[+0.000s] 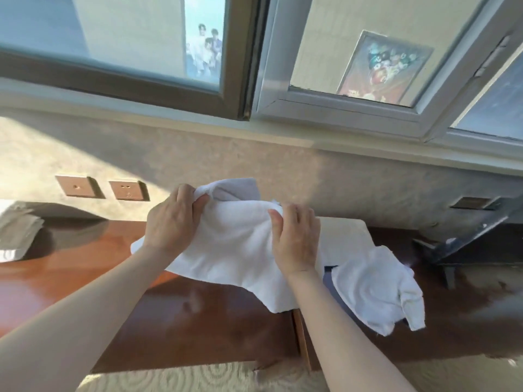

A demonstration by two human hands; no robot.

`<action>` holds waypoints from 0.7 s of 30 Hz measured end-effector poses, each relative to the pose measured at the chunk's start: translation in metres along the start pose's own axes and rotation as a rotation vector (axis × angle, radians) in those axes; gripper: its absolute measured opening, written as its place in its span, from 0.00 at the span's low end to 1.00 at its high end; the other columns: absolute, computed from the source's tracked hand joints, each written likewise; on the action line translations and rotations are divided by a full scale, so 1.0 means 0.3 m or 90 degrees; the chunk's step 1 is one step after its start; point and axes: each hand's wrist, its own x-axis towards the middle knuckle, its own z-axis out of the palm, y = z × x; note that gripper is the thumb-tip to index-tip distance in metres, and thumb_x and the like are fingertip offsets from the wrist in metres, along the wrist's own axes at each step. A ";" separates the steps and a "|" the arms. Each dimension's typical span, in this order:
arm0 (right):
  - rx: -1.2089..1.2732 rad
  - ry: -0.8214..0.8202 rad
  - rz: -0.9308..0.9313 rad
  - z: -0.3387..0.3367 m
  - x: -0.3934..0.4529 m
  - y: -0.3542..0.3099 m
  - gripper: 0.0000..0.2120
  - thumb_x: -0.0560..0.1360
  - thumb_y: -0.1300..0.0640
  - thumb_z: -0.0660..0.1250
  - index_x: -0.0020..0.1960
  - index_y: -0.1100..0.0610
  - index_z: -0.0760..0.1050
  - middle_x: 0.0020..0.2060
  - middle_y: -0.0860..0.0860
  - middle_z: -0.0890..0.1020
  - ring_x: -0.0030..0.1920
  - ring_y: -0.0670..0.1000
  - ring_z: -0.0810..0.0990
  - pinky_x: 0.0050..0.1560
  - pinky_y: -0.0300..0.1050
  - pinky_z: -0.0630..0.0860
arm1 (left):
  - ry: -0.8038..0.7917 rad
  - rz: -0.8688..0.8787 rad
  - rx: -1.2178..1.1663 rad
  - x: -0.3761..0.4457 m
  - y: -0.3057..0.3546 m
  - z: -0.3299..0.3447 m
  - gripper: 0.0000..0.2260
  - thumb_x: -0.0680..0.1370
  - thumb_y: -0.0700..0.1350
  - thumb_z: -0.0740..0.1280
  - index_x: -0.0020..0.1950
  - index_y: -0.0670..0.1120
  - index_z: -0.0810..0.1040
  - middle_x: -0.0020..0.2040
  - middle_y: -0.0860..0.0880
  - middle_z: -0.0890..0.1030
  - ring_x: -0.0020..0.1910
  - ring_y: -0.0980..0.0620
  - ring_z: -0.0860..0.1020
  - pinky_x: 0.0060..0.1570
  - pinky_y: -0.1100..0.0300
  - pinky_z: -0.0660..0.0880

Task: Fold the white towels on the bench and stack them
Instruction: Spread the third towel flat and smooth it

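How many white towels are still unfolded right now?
2: one towel held up by left hand and right hand; a crumpled towel lies right. Others may be hidden.

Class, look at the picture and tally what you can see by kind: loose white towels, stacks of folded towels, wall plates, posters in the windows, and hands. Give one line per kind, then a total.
Loose white towels: 2, the held towel and the crumpled towel
Folded stacks: 1, the folded stack
Brown wall plates: 2
Posters: 2
Hands: 2, left hand, right hand
Total: 9

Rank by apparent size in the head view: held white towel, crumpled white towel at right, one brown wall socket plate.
1. Held white towel
2. Crumpled white towel, somewhat smaller
3. Brown square wall socket plate, far smaller, though farther from the camera
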 end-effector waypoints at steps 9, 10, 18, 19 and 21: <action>0.083 -0.112 -0.099 0.383 0.000 -0.254 0.19 0.82 0.48 0.60 0.49 0.62 0.81 0.39 0.57 0.78 0.38 0.61 0.77 0.39 0.56 0.75 | -0.011 -0.087 0.127 -0.038 -0.404 -0.121 0.14 0.83 0.52 0.62 0.46 0.42 0.69 0.41 0.41 0.77 0.34 0.34 0.79 0.31 0.54 0.63; 0.085 -0.120 -0.106 0.434 -0.005 -0.275 0.19 0.82 0.48 0.60 0.48 0.62 0.81 0.38 0.57 0.78 0.37 0.60 0.77 0.38 0.55 0.75 | -0.013 -0.078 0.152 -0.035 -0.441 -0.130 0.15 0.83 0.52 0.61 0.45 0.41 0.69 0.40 0.41 0.77 0.33 0.34 0.78 0.30 0.54 0.63; 0.067 -0.278 -0.135 0.751 -0.122 -0.346 0.18 0.83 0.45 0.57 0.53 0.57 0.77 0.47 0.55 0.80 0.43 0.59 0.79 0.41 0.53 0.74 | -0.147 -0.125 0.294 -0.106 -0.674 -0.045 0.19 0.81 0.55 0.58 0.51 0.40 0.77 0.42 0.41 0.77 0.38 0.37 0.80 0.28 0.49 0.74; 0.039 -0.376 -0.109 0.776 -0.150 -0.348 0.18 0.83 0.43 0.55 0.59 0.55 0.75 0.55 0.54 0.79 0.51 0.59 0.80 0.47 0.56 0.75 | -0.212 -0.174 0.298 -0.136 -0.697 -0.020 0.20 0.81 0.56 0.60 0.58 0.40 0.78 0.46 0.41 0.78 0.42 0.37 0.80 0.32 0.47 0.76; -0.036 -0.587 -0.047 0.826 -0.218 -0.345 0.24 0.83 0.39 0.52 0.72 0.51 0.67 0.73 0.51 0.69 0.72 0.56 0.69 0.63 0.63 0.68 | -0.380 -0.271 0.321 -0.212 -0.748 0.039 0.26 0.81 0.61 0.62 0.71 0.43 0.72 0.61 0.42 0.77 0.56 0.38 0.79 0.48 0.45 0.78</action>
